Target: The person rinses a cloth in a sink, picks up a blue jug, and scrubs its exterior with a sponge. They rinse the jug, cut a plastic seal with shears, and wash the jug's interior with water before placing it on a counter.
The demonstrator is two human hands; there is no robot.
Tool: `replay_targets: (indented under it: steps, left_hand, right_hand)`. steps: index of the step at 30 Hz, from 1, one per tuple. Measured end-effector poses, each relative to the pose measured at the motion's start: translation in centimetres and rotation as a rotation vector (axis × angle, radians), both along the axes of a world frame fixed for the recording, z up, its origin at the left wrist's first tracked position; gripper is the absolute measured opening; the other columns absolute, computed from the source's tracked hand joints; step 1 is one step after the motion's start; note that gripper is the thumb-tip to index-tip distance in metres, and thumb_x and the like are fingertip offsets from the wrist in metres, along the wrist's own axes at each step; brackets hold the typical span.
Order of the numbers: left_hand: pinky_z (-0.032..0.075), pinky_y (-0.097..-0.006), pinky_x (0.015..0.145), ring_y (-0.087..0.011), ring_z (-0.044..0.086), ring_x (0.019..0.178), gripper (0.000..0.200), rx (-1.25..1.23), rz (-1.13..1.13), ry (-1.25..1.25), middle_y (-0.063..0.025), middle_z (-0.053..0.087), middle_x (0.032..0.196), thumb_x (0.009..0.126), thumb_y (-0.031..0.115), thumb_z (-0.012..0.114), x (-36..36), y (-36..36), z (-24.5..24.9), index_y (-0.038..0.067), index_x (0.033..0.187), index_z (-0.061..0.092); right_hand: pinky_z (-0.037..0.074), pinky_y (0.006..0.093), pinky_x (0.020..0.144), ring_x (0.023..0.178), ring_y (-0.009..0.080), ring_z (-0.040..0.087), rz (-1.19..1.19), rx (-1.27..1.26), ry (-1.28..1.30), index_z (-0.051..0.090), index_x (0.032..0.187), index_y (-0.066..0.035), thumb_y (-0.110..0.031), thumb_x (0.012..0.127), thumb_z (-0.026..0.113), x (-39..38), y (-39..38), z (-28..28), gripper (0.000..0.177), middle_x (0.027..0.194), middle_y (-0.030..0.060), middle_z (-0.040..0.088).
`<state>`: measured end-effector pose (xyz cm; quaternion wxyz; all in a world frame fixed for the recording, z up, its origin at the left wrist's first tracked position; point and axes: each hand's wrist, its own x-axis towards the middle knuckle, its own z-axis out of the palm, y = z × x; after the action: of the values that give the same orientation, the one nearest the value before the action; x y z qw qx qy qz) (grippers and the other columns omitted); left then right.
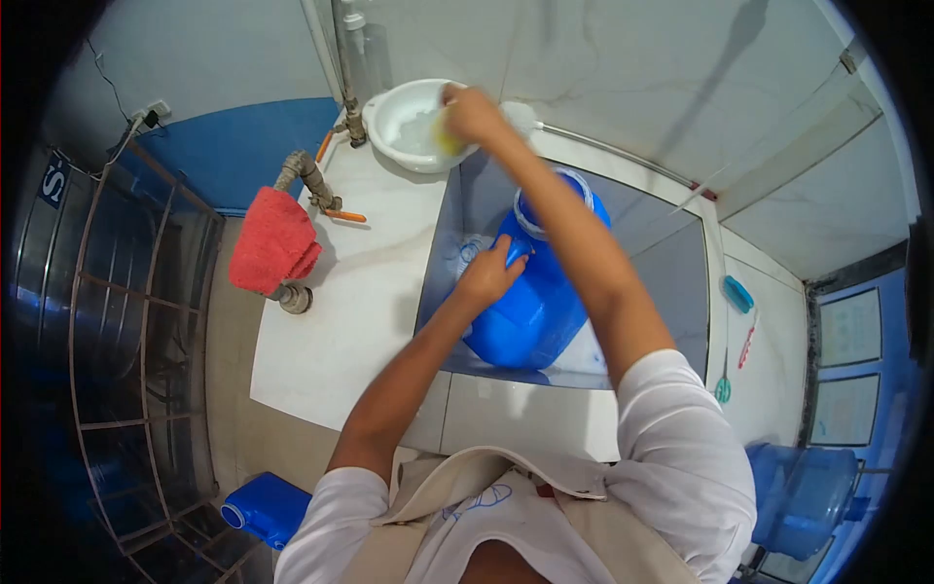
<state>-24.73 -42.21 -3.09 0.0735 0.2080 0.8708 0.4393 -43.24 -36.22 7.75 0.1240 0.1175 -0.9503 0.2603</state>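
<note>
A large blue jug [535, 311] leans in the grey sink [662, 263], its wide mouth with a whitish, sudsy-looking rim toward the wall. Closed around the jug's handle is my left hand [494, 275]. My right hand [474, 115] reaches over the white basin [382, 131] at the sink's far left corner, its fingers on a yellow sponge [449, 136]. Motion smears both that hand and the sponge. Cloudy, pale water [416, 134] shows inside the basin.
A red cloth [272, 241] hangs over a pipe with orange-handled valves on the left. Brushes [738, 294] lie on the right ledge. A blue container [265, 511] stands low left, beside a metal rack [146, 355]. A clear blue water bottle [803, 501] is at right.
</note>
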Motion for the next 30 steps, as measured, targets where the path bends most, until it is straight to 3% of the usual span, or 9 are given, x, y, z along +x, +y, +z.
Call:
replay_targets:
  steps: [3,6,8,13,16,19,23,27,30]
  left_hand:
    - [0.045,-0.0492,0.068,-0.0451,0.057,0.078,0.046,-0.023,-0.035,-0.069,-0.0299,0.058,0.079,0.084,0.033,0.053,-0.2,1.0,1.2,-0.001,0.113,0.043]
    - [0.045,-0.0493,0.066,-0.045,0.057,0.073,0.04,-0.009,-0.065,-0.019,-0.0291,0.058,0.075,0.083,0.033,0.053,-0.1,3.0,2.5,-0.002,0.103,0.046]
    - [0.045,-0.0494,0.066,-0.0452,0.057,0.072,0.038,-0.025,-0.079,0.012,-0.0289,0.058,0.075,0.084,0.032,0.053,-0.2,4.7,3.3,-0.002,0.099,0.048]
    - [0.045,-0.05,0.067,-0.0444,0.057,0.073,0.037,-0.111,-0.155,0.105,-0.0281,0.059,0.076,0.083,0.033,0.053,2.2,7.0,5.2,-0.003,0.092,0.05]
    - [0.045,-0.0491,0.066,-0.0426,0.058,0.073,0.04,-0.153,-0.219,0.153,-0.0267,0.06,0.076,0.083,0.036,0.053,4.1,8.8,6.5,-0.003,0.09,0.052]
    - [0.046,-0.0483,0.063,-0.0405,0.059,0.07,0.043,-0.223,-0.23,0.238,-0.0247,0.06,0.074,0.082,0.04,0.054,5.4,8.8,6.5,-0.002,0.087,0.053]
    - [0.047,-0.0474,0.061,-0.0392,0.059,0.068,0.045,-0.293,-0.22,0.265,-0.0233,0.06,0.072,0.081,0.044,0.055,6.4,8.1,6.3,-0.001,0.084,0.054]
    - [0.046,-0.0469,0.06,-0.0394,0.058,0.066,0.046,-0.3,-0.219,0.29,-0.0228,0.06,0.071,0.08,0.045,0.055,6.6,7.4,6.3,-0.001,0.083,0.053]
    - [0.046,-0.0463,0.061,-0.0398,0.059,0.068,0.047,-0.325,-0.165,0.277,-0.0238,0.06,0.074,0.08,0.044,0.055,6.0,6.3,6.1,-0.002,0.087,0.054]
  right_hand:
    - [0.049,0.0411,0.07,0.08,0.0399,0.06,-0.038,0.035,-0.074,0.062,0.092,-0.003,-0.015,0.072,0.054,6.0,9.7,3.6,0.024,0.074,0.0234,0.06]
    - [0.046,0.0439,0.076,0.094,0.038,0.057,-0.142,0.352,-0.099,0.06,0.097,-0.004,-0.022,0.075,0.054,10.5,15.0,-0.9,0.029,0.09,0.0222,0.06]
    - [0.038,0.0479,0.086,0.108,0.0356,0.048,-0.262,0.606,0.357,0.057,0.103,-0.003,-0.025,0.075,0.056,16.4,14.4,-2.1,0.035,0.11,0.0209,0.054]
    - [0.036,0.0466,0.088,0.109,0.0343,0.045,-0.339,0.53,0.418,0.055,0.1,-0.002,-0.022,0.071,0.059,19.0,19.9,-1.8,0.036,0.115,0.02,0.049]
    - [0.041,0.042,0.081,0.091,0.0344,0.052,0.049,0.301,0.305,0.06,0.09,-0.002,-0.017,0.068,0.056,18.3,19.7,-2.8,0.027,0.096,0.0183,0.058]
    - [0.043,0.045,0.079,0.086,0.0347,0.054,0.172,0.485,0.027,0.064,0.083,-0.005,-0.021,0.068,0.054,18.9,20.0,-1.7,0.024,0.087,0.016,0.061]
    - [0.044,0.0432,0.079,0.085,0.0348,0.055,0.015,0.468,-0.335,0.064,0.078,-0.004,-0.02,0.068,0.052,19.3,20.9,0.7,0.022,0.087,0.0162,0.062]
    - [0.044,0.043,0.079,0.086,0.0368,0.055,0.226,0.484,-0.313,0.065,0.077,-0.002,-0.021,0.069,0.051,20.4,18.1,0.4,0.025,0.086,0.0196,0.061]
    - [0.043,0.0409,0.078,0.084,0.0339,0.055,0.226,0.311,-0.308,0.061,0.087,-0.001,-0.023,0.077,0.045,15.2,26.7,-1.5,0.029,0.089,0.02,0.06]
